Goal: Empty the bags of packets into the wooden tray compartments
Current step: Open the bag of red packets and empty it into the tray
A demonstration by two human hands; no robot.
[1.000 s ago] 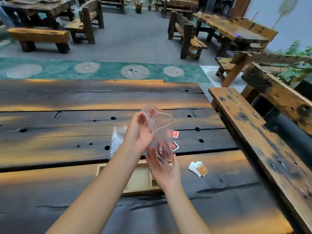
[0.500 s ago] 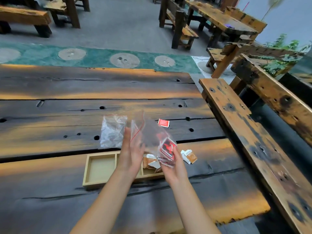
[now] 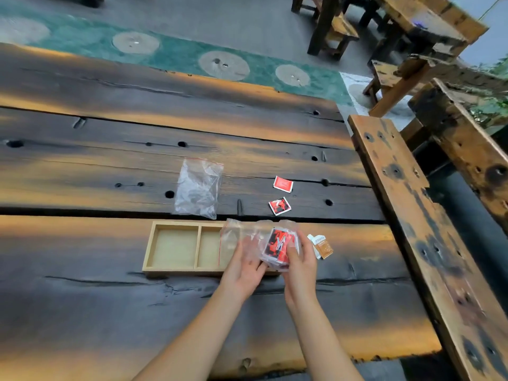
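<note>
Both my left hand (image 3: pixel 243 266) and right hand (image 3: pixel 299 266) grip the clear bag (image 3: pixel 258 243) of red packets (image 3: pixel 280 244) over the wooden tray (image 3: pixel 170 270) (two compartments empty), positioned for tipping.

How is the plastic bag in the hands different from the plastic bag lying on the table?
The held bag contains red packets; the lying bag looks empty. The held bag is gripped by the left hand and right hand over the wooden tray; the lying bag rests untouched beyond it. Both are clear and crumpled.
</note>
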